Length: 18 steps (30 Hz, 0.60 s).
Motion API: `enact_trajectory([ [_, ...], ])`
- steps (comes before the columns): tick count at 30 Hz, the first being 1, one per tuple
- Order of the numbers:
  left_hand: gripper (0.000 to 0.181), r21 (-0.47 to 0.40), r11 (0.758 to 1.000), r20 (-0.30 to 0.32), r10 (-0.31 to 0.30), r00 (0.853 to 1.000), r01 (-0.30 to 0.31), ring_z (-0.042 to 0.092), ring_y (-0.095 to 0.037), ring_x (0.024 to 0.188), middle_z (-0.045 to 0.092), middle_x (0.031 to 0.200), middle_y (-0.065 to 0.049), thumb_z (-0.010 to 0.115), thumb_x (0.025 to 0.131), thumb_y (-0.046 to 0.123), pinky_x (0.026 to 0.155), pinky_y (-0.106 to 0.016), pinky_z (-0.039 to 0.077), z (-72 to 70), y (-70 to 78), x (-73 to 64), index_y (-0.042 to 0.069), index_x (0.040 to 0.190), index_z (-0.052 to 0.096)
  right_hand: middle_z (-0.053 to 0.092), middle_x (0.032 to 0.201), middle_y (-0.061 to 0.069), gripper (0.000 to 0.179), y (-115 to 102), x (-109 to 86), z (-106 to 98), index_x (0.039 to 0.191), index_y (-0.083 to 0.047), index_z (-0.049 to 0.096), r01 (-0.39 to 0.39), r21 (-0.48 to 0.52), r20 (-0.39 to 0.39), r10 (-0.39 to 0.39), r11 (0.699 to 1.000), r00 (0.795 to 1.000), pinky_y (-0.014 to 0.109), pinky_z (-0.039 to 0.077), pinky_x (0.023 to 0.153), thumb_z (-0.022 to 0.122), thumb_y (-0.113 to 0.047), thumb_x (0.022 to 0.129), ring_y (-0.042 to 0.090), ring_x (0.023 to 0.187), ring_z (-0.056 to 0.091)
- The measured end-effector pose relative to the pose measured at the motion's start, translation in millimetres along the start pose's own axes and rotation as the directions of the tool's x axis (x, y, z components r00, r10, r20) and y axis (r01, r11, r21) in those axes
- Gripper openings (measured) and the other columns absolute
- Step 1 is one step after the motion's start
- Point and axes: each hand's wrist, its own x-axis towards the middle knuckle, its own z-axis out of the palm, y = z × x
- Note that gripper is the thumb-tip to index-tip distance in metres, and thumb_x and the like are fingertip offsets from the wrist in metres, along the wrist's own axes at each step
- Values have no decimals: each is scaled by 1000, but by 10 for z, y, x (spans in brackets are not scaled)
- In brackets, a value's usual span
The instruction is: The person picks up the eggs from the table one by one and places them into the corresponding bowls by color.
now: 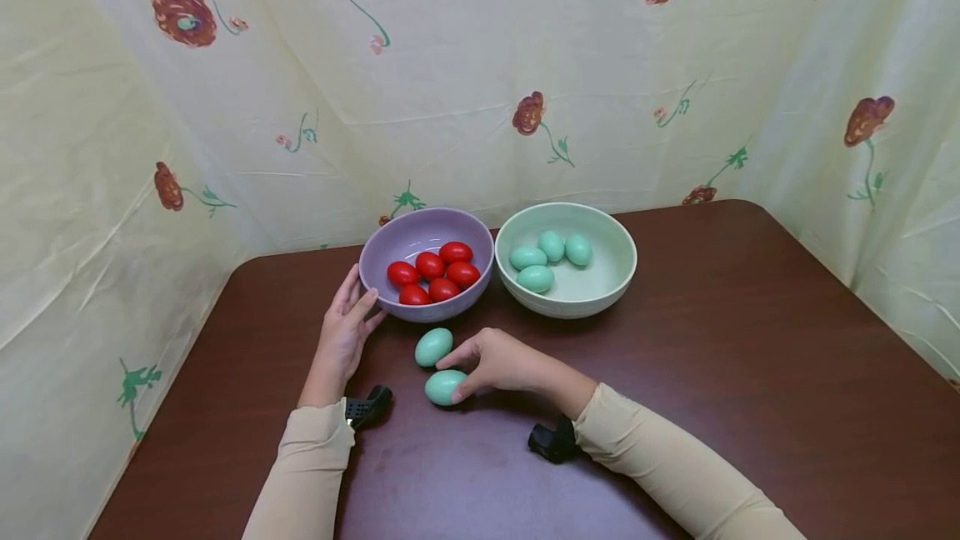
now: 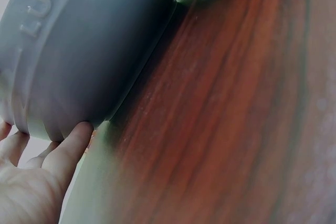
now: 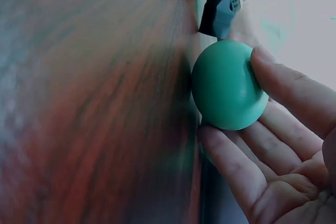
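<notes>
My right hand (image 1: 506, 363) reaches in from the right and pinches a green egg (image 1: 444, 388) between thumb and fingers. That egg (image 3: 228, 85) shows large in the right wrist view, at the table surface. Just behind it lies a second green egg (image 1: 433, 347), close to the index fingertip. My left hand (image 1: 347, 340) rests against the left side of a purple bowl (image 1: 438, 312), its fingers extended along the outer wall. Several red eggs (image 1: 430, 265) lie inside this bowl. In the left wrist view, fingers (image 2: 71, 148) touch the bowl's wall (image 2: 100, 51).
A pale green bowl (image 1: 570, 309) holding several green eggs (image 1: 536, 278) stands right of the purple one, the rims close together. Both sit near the back edge of the dark wooden table (image 1: 712, 340). A flowered curtain (image 1: 465, 132) hangs behind.
</notes>
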Motion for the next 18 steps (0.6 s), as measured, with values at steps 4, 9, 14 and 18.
enact_trajectory([
  [4,67,5,1000,3,7,1000,-7,33,-19,150,12,169,7,53,103,21,108,-38,43,-5,-3,3,27,160,19,77,104,-2,39,-5,5,10,114,-14,77,-11,-6,-8,11,1000,1000,19,52,65,86,-12,75,6,81,59],
  [9,67,2,1000,3,5,1000,-5,33,-19,150,12,169,7,54,103,21,109,-39,43,-5,1,3,27,160,19,78,100,-3,38,-24,-2,0,110,-16,78,-4,-14,-35,4,1000,999,20,52,64,88,-14,74,6,79,60],
  [14,68,6,1000,-6,4,1000,-4,33,-19,150,13,169,7,54,102,22,110,-41,42,-5,1,8,27,160,20,78,101,-3,38,-83,-40,-31,110,-17,79,13,-11,-77,-14,1000,997,21,56,73,88,-17,74,4,87,65],
  [18,68,9,1000,-6,-3,1000,3,33,-19,150,13,168,7,55,102,23,111,-41,42,-6,-3,8,28,160,20,78,102,-1,38,-135,-81,-73,110,-16,79,26,-8,-110,-26,1000,994,20,56,81,88,-17,73,4,93,69],
])
